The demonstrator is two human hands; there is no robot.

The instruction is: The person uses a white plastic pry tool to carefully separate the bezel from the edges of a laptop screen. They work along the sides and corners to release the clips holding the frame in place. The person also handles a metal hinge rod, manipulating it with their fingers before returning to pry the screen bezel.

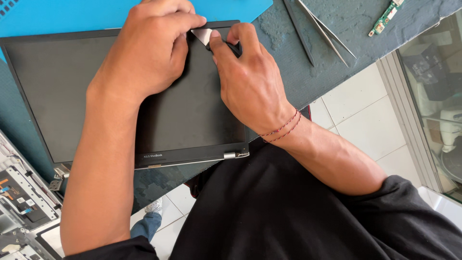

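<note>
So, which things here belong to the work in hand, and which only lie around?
In use:
- left hand on the laptop screen panel
- right hand holding a black-handled flat metal blade

Lying about:
- tweezers
- small green circuit board
- opened laptop base
- blue mat

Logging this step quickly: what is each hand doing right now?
Left hand: fingers closed, pressing the metal blade.
Right hand: fingers shut on the blade tool's black handle.
</note>
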